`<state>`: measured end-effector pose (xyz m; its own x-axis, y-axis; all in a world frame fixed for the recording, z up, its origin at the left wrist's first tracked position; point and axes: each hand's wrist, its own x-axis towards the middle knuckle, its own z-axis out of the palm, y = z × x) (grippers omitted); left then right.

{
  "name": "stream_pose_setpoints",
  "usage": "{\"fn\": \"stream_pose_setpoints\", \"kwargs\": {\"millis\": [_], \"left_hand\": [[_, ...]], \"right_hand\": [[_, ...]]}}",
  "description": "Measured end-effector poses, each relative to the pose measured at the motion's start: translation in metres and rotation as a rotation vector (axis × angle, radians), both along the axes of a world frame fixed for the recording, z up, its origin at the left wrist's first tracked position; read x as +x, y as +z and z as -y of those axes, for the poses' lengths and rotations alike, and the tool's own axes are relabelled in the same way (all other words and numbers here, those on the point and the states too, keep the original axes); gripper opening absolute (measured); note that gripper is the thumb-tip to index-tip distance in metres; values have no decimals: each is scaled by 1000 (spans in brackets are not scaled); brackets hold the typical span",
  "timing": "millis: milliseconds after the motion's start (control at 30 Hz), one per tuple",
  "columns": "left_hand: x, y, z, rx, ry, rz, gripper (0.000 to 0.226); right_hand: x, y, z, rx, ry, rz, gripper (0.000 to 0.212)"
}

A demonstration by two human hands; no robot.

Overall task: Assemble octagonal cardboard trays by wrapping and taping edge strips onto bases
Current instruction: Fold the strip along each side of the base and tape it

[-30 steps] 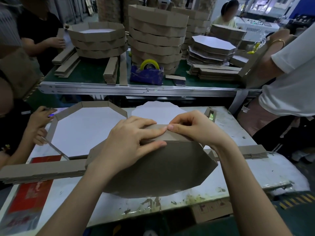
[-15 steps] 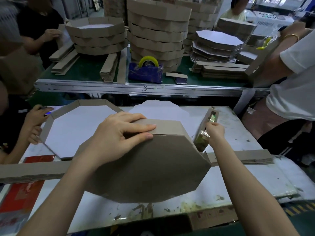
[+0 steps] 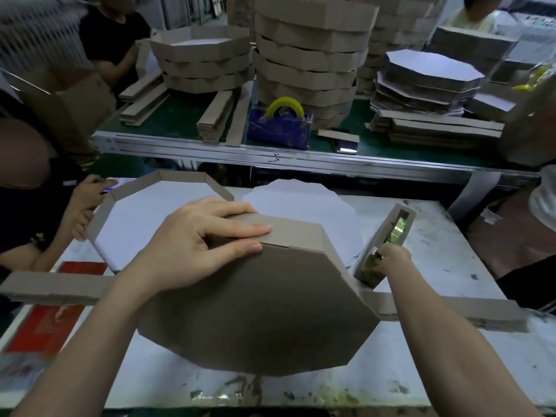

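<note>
The left hand (image 3: 192, 248), fingers flat, presses the brown edge strip (image 3: 294, 233) onto the brown octagonal cardboard tray (image 3: 255, 311), tilted on the white tabletop (image 3: 421, 371). The right hand (image 3: 391, 260) grips a cardboard-cased tape dispenser (image 3: 388, 233) just beside it; easing pressure could let the strip spring loose.

Two wearer's hands: left hand (image 3: 192, 245), right hand (image 3: 391, 260). Near table (image 3: 451, 371): two octagonal trays (upturned tray (image 3: 255, 311), open tray (image 3: 150, 212)), one pile of white bases (image 3: 301, 200), one cardboard tape dispenser (image 3: 388, 236), one long strip bundle (image 3: 51, 288), one red sheet (image 3: 51, 326). Far bench (image 3: 301, 159): one blue tape dispenser (image 3: 278, 132), one yellow roll (image 3: 285, 103), one phone (image 3: 346, 145), two front tray stacks (left stack (image 3: 204, 61), tall stack (image 3: 313, 55)); four other people: near-left person (image 3: 30, 212), black-shirted person (image 3: 111, 34), yellow-shirted person (image 3: 475, 19), white-shirted person (image 3: 546, 206).
</note>
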<state>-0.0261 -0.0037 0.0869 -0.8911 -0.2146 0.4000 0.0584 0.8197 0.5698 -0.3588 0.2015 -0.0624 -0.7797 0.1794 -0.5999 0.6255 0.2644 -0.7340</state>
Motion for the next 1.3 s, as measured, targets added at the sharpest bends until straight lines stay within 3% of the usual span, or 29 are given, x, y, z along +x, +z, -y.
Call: {"fn": "stream_pose_setpoints", "kwargs": {"millis": [67, 200, 367, 500, 600, 800, 967, 1133, 1300], "left_hand": [[-3, 0, -1, -3, 7, -5, 37], [-8, -1, -3, -17, 6, -19, 35], [-8, -3, -3, -3, 17, -28, 34], [-4, -5, -2, 10, 52, -27, 36], [-2, -5, -1, 27, 78, -14, 36], [-1, -6, -4, 23, 84, -18, 37], [-1, -7, -4, 15, 88, -12, 36], [-1, -9, -4, -37, 92, -8, 36], [6, -11, 0, -38, 112, -36, 36]], "right_hand": [[0, 1, 1, -49, -70, -6, 39], [12, -1, 5, -228, -291, -93, 16], [36, -13, 11, -467, -431, -226, 21], [53, -29, 10, -359, -332, -382, 15], [58, -31, 10, -255, -321, -365, 39], [61, -34, -2, -106, -197, -298, 22], [56, -44, -22, 45, -65, -307, 21], [60, -43, -28, -3, -60, -337, 20], [67, 8, -11, -172, 41, -450, 26]]}}
